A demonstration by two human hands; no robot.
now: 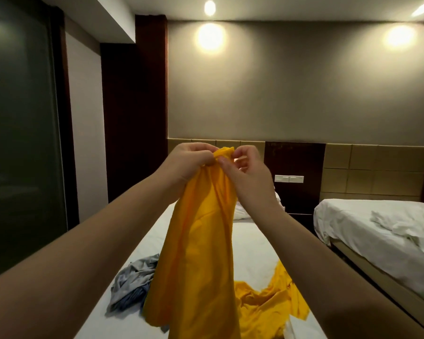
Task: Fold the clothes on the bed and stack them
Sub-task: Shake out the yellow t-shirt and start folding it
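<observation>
Beside a dark glass panel (22,143) at the far left of a dimly lit bedroom, a crumpled grey garment (130,285) lies on the near left part of a white-sheeted bed (250,241). Just right of it, a person's left hand (189,162) is raised above the bed, its fingers curled and pinching the top edge of a yellow garment (201,241). The garment hangs straight down from the grip in long folds, its lower end dropping out of view at the bottom of the frame. Close against the left hand, the right hand (247,167) pinches the same bunched top edge between thumb and forefinger, the remaining fingers loosely bent; the two hands nearly touch. More yellow fabric (272,299) lies rumpled on the sheet below the right forearm; whether it belongs to the held garment cannot be told. Farther right, a white switch plate (288,178) sits on a dark wall panel between the beds, and a second bed (353,216) at the far right carries a crumpled white cloth (402,228).
</observation>
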